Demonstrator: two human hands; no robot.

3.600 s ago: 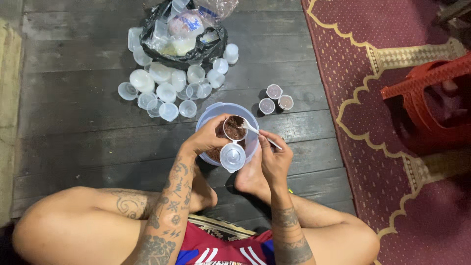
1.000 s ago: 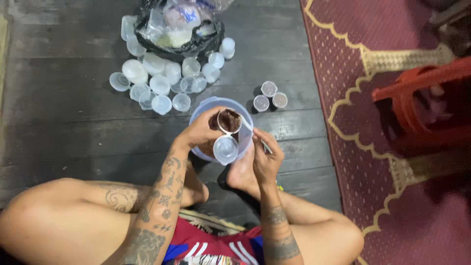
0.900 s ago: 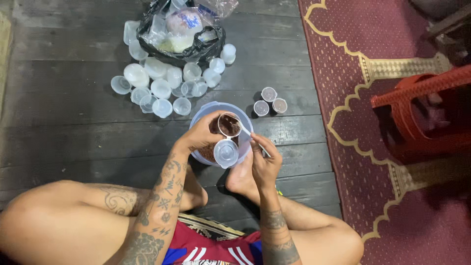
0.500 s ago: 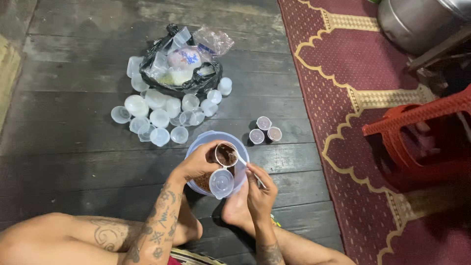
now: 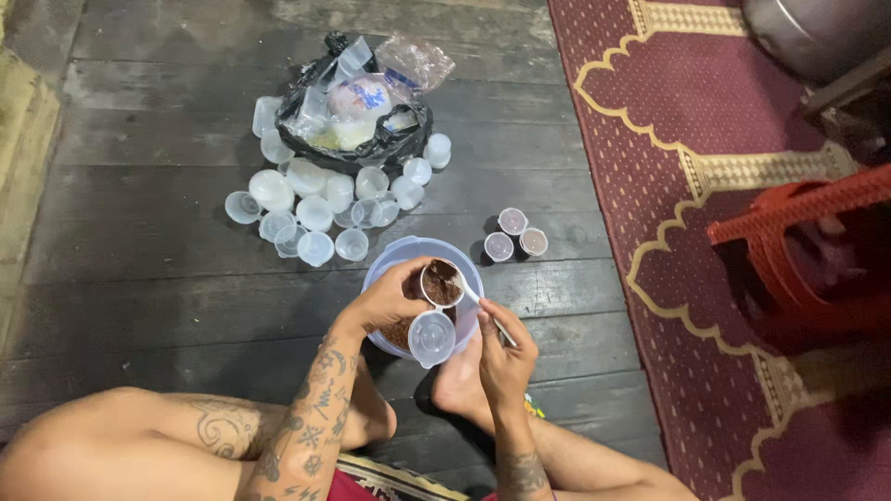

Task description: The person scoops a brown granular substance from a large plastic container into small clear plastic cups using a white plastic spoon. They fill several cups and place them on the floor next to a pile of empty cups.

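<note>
the large clear bowl (image 5: 390, 260) of brown paste sits on the dark floorboards (image 5: 139, 278). above it the left hand (image 5: 385, 299) pinches a small hinged cup (image 5: 441, 283), nearly full; keeping it level over the bowl catches drips. the right hand (image 5: 504, 351) grips a spoon (image 5: 483, 311), tip at the cup's rim.

Clutter on a dark plank floor

A black bag (image 5: 357, 148) of clear packets sits at upper centre, with empty clear cups (image 5: 316, 209) scattered just below it. Three small filled cups (image 5: 512, 237) stand grouped at centre. A red patterned rug (image 5: 668, 139) fills the right, bearing a red plastic stool (image 5: 798, 241); a metal pot (image 5: 817, 32) shows top right.
</note>
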